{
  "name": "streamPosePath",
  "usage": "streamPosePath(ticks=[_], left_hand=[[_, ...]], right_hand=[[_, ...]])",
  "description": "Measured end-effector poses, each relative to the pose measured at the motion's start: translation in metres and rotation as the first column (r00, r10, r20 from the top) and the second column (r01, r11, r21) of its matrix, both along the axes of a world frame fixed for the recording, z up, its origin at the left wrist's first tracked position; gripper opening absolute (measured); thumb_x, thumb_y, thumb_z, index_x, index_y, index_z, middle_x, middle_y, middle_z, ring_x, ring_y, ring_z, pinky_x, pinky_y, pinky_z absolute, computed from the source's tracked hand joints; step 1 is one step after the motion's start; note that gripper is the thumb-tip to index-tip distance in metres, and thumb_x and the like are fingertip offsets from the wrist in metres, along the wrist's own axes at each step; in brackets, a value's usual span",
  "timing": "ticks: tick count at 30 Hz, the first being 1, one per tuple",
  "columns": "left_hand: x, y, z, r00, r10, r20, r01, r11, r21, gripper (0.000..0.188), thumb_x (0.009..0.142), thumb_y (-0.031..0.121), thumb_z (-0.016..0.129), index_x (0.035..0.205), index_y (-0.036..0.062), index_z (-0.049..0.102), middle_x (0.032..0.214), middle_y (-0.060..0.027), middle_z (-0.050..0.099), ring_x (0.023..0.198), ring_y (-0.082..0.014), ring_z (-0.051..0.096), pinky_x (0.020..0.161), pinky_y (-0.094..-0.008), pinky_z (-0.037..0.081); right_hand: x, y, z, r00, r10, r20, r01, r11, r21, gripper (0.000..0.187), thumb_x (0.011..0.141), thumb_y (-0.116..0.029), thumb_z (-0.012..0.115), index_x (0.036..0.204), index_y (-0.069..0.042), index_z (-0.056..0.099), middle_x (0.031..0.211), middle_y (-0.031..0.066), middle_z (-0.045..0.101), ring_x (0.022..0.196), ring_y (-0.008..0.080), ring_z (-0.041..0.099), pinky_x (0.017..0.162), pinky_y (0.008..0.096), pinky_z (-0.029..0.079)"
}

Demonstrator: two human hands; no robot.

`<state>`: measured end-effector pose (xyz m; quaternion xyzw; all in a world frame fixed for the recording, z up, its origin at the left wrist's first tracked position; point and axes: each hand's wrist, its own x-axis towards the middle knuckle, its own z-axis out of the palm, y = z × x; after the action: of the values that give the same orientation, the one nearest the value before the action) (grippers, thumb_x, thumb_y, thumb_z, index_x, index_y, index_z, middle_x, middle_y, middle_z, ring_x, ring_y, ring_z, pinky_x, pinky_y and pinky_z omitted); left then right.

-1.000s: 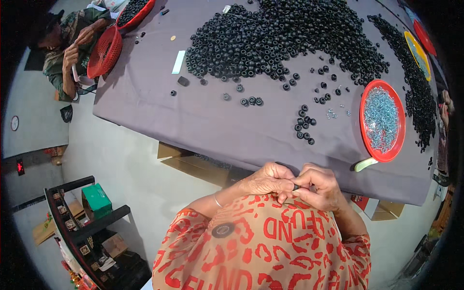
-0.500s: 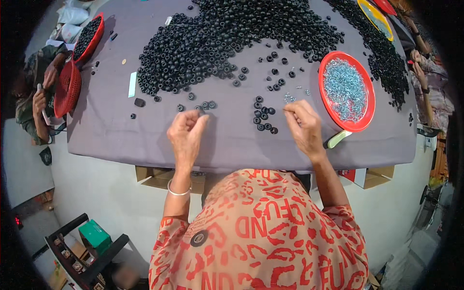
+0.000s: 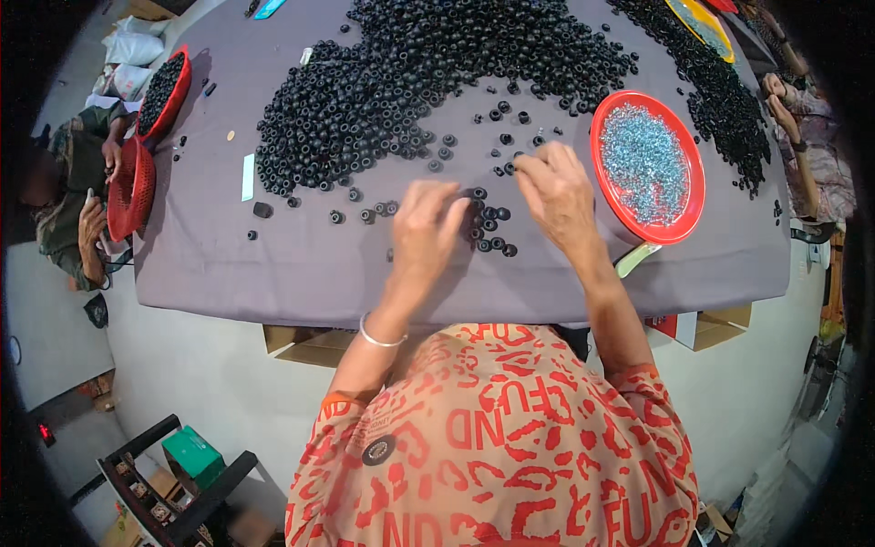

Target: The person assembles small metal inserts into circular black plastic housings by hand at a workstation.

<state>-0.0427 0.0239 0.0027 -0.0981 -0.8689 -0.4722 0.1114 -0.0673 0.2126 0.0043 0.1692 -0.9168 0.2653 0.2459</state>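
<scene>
My left hand (image 3: pixel 425 223), smeared by motion, is beside a small cluster of round black ring-shaped pieces (image 3: pixel 490 213). Whether it holds anything does not show. Thumb and fingertips of my right hand (image 3: pixel 558 193) are drawn together just above that cluster, by a few loose black pieces (image 3: pixel 505 139); what they hold, if anything, is too small to make out. To the right of this hand stands a red plate (image 3: pixel 695 196) filled with small clear bluish pieces (image 3: pixel 645 164). Beyond both hands spreads a large heap of the black ring-shaped pieces (image 3: pixel 365 100).
A green-handled tool (image 3: pixel 637 260) lies partly under the plate. More black parts (image 3: pixel 720 114) and a yellow-rimmed tray (image 3: pixel 726 47) are at far right. Red baskets (image 3: pixel 133 196) and a person (image 3: pixel 77 182) are at left; another person's hands (image 3: pixel 782 105) at right. A white strip (image 3: pixel 248 177) lies left.
My left hand has moved right, from the loose black pieces toward the small cluster. My right hand has moved up and slightly left, away from the few clear pieces on the cloth.
</scene>
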Motion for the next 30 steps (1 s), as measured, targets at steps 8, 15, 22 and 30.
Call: streamPosePath(ticks=[8, 15, 22, 30], left_hand=[[-0.018, 0.011, -0.018, 0.980, -0.183, -0.084, 0.168, 0.972, -0.162, 0.013, 0.073, 0.007, 0.066, 0.085, 0.0029, 0.063, 0.075, -0.0086, 0.057, 0.061, -0.0219, 0.054, 0.057, -0.0326, 0.045], [-0.010, 0.009, -0.013, 0.991, -0.107, 0.086, 0.101, 0.993, 0.068, 0.016, 0.075, 0.004, 0.064, 0.088, -0.0008, 0.058, 0.080, -0.0106, 0.058, 0.067, -0.0210, 0.059, 0.060, -0.0310, 0.048], [0.008, -0.006, -0.015, 0.997, -0.010, 0.081, -0.003, 0.987, 0.158, 0.016, 0.075, 0.003, 0.064, 0.089, -0.0012, 0.058, 0.081, -0.0089, 0.059, 0.069, -0.0168, 0.060, 0.061, -0.0274, 0.048], [0.025, -0.008, -0.021, 0.967, -0.139, -0.212, 0.111, 0.985, -0.135, 0.018, 0.071, -0.001, 0.065, 0.088, 0.0029, 0.060, 0.082, -0.0098, 0.059, 0.070, -0.0245, 0.059, 0.060, -0.0329, 0.049]], right_hand=[[-0.011, -0.013, -0.012, 0.996, 0.064, 0.057, -0.077, 0.960, 0.268, 0.012, 0.068, -0.012, 0.065, 0.079, -0.010, 0.061, 0.078, 0.0031, 0.047, 0.080, 0.0212, 0.046, 0.066, 0.0355, 0.034], [0.025, 0.005, -0.009, 0.994, 0.097, 0.044, -0.103, 0.980, 0.172, 0.014, 0.067, -0.007, 0.065, 0.080, -0.008, 0.058, 0.079, 0.0042, 0.048, 0.077, 0.0220, 0.047, 0.065, 0.0349, 0.034], [0.050, 0.012, -0.011, 0.993, 0.059, 0.103, -0.049, 0.994, -0.101, 0.018, 0.068, 0.000, 0.064, 0.085, -0.004, 0.059, 0.081, 0.0074, 0.054, 0.075, 0.0248, 0.051, 0.066, 0.0344, 0.039], [0.024, 0.020, -0.014, 0.996, -0.068, 0.054, 0.073, 0.993, -0.090, 0.015, 0.070, 0.003, 0.062, 0.083, -0.003, 0.059, 0.079, 0.0097, 0.055, 0.075, 0.0270, 0.052, 0.064, 0.0360, 0.043]])
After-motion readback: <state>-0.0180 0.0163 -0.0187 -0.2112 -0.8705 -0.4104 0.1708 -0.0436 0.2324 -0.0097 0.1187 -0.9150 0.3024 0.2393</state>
